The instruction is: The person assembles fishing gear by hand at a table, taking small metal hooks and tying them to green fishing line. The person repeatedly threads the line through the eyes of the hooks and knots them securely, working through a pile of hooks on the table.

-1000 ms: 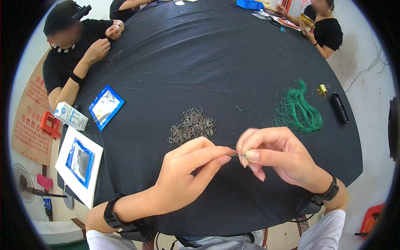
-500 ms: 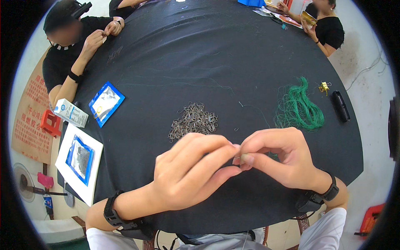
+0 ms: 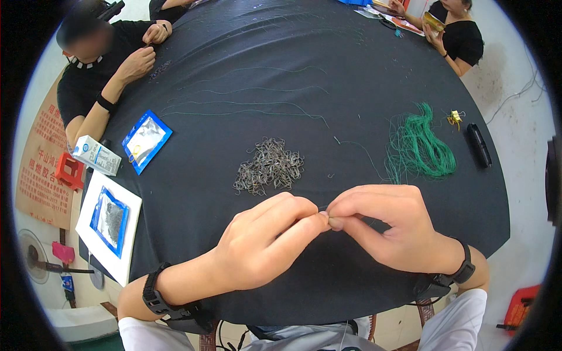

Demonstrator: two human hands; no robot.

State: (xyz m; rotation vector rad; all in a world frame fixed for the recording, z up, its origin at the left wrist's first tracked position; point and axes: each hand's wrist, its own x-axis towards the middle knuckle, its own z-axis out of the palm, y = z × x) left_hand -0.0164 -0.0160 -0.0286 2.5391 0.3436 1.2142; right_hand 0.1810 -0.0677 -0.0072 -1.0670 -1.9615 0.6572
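My left hand (image 3: 263,243) and my right hand (image 3: 383,225) meet fingertip to fingertip over the near part of the black table (image 3: 252,70). Between the pinched fingers sits a tiny dark piece, likely a small metal hook on a thin thread; it is too small to tell clearly. Just beyond my hands lies a pile of small grey metal hooks (image 3: 269,167). A bundle of green thread (image 3: 424,146) lies to the right of the pile. Several single threads (image 3: 252,108) stretch across the cloth further back.
A blue packet (image 3: 146,140), a small carton (image 3: 96,155) and a white sheet with another blue packet (image 3: 108,225) lie at the left. A black case (image 3: 478,145) and a yellow clip (image 3: 454,119) sit at the right. Other people work at the far left (image 3: 134,64) and far right (image 3: 453,35).
My two hands have closed in on each other: the fingers were pulled slightly apart along a thread a second ago, and now the fingertips touch.
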